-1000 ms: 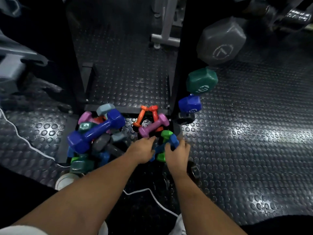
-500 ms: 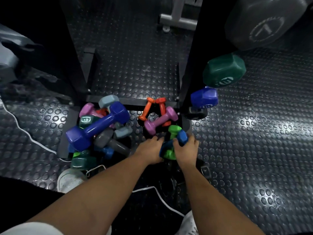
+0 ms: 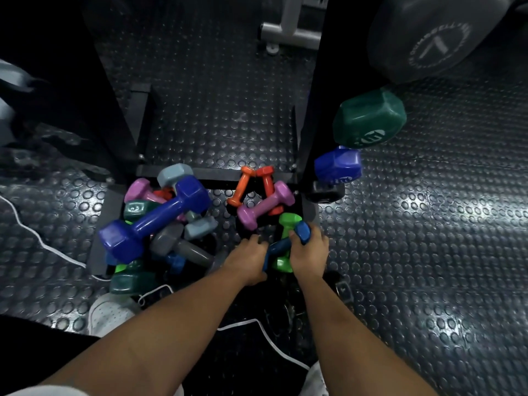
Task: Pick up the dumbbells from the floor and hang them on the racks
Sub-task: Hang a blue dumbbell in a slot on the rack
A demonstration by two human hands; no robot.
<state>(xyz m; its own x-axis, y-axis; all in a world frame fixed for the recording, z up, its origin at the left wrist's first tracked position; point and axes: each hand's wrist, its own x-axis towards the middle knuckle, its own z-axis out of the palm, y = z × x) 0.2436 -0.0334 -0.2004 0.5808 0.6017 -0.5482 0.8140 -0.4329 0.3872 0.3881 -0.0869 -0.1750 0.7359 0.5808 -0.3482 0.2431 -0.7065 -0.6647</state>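
Note:
My right hand [image 3: 310, 252] grips the upper end of a small blue dumbbell [image 3: 281, 245], which lies across a green dumbbell [image 3: 288, 222] on the floor. My left hand [image 3: 245, 257] sits against the blue dumbbell's lower end with its fingers curled down; what lies under them is hidden. A purple dumbbell [image 3: 265, 205] and two orange ones [image 3: 243, 185] lie just beyond. To the left is a pile topped by a large blue dumbbell [image 3: 154, 221]. The black rack upright [image 3: 313, 110] carries a green dumbbell [image 3: 371, 118], a blue one [image 3: 337, 167] and a big grey one [image 3: 428, 38].
The floor is black studded rubber [image 3: 428, 238]. A white cable [image 3: 34, 232] runs along the left and another [image 3: 257, 327] passes between my arms. My white shoe [image 3: 110, 312] stands beside the pile. A white machine base [image 3: 288, 30] stands at the back.
The view has dropped closer to the floor. Both hands stay at the small blue dumbbell, which now sits slightly more upright between them.

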